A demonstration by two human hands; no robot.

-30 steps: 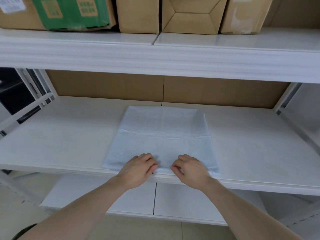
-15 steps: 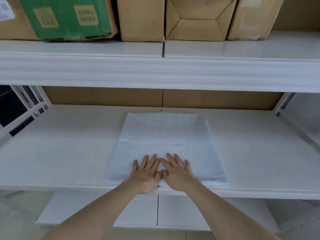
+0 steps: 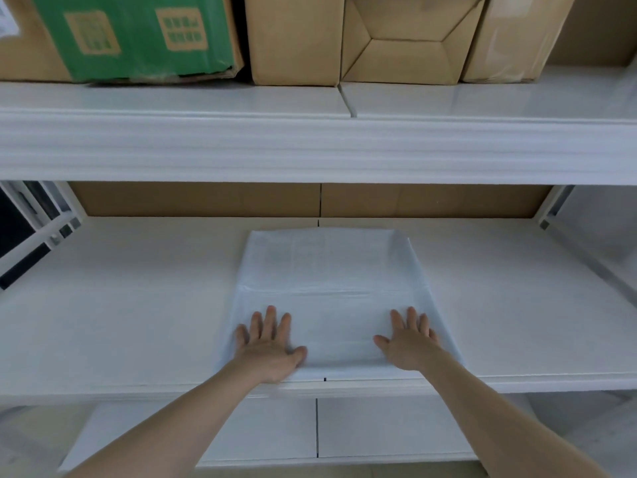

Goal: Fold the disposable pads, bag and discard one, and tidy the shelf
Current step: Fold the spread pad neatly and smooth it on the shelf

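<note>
Here, pale blue pad (image 3: 331, 270) — folded, flat, creased across.

white shelving (image 3: 103, 322) | cardboard boxes (image 3: 293, 36) above | brown backing (image 3: 193, 200)

Top edge crops the cardboard boxes (image 3: 293, 36); both elbows fall outside the picture.

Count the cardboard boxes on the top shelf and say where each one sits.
4, side by side: green-printed box at left, plain box next, flap-end box beside it, taped box at right. Others may sit beyond the frame.
</note>
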